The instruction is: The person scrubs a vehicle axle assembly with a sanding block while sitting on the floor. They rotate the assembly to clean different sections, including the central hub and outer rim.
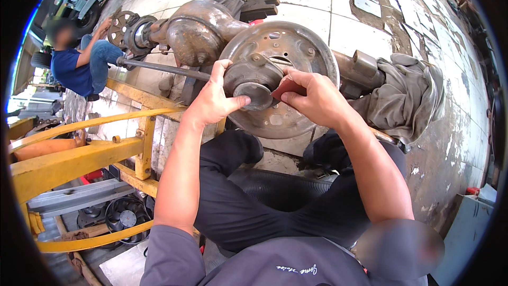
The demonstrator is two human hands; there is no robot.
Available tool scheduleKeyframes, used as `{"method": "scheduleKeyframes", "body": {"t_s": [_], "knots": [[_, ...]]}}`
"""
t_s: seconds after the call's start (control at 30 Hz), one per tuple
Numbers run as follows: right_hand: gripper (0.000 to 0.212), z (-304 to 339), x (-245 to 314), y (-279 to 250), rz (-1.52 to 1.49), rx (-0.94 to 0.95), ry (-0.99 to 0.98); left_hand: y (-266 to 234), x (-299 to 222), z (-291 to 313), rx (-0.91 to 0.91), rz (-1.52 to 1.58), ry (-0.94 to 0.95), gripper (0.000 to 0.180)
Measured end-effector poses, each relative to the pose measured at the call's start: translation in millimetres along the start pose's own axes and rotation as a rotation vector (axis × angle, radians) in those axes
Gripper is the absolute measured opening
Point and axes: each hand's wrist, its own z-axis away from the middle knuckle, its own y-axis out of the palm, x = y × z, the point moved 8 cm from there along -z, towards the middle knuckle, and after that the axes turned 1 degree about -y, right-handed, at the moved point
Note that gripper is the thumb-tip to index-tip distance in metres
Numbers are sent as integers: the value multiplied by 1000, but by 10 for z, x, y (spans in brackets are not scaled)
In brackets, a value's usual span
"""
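A dark, rounded metal part (254,74) with a flared, cup-like end (253,97) is in front of me, before a big round rusty backing plate (312,50). My left hand (218,95) grips its left side, the thumb pressed on the cup's rim and the fingers up along the body. In my right hand (317,98) is a folded piece of reddish-brown sandpaper (288,88), pinched between thumb and fingers at the part's right side. Whether the sandpaper touches the metal is partly hidden by the fingers.
Behind the plate lies a rusty axle housing (196,29); a grey cloth (405,95) drapes its right end. A yellow metal frame (84,161) stands at left, with a black fan (127,217) below. Another person (74,69) crouches far left, near a hub.
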Motion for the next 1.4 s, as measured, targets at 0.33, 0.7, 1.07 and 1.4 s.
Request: {"method": "scheduleKeyframes", "body": {"t_s": [0.33,0.7,1.07,1.4], "knots": [[16,45,144,-44,18,106,-53,75,-308,-137,30,-162,26,73],[15,-95,288,-349,-186,-286,-182,170,-112,-46,-55,222,52,63],[12,-215,550,-252,100,-290,-364,184,-136,-99,-77,125,38,60],[18,-137,326,-259,229,-365,-359,199,-72,-101,-79,323,-15,58]]}}
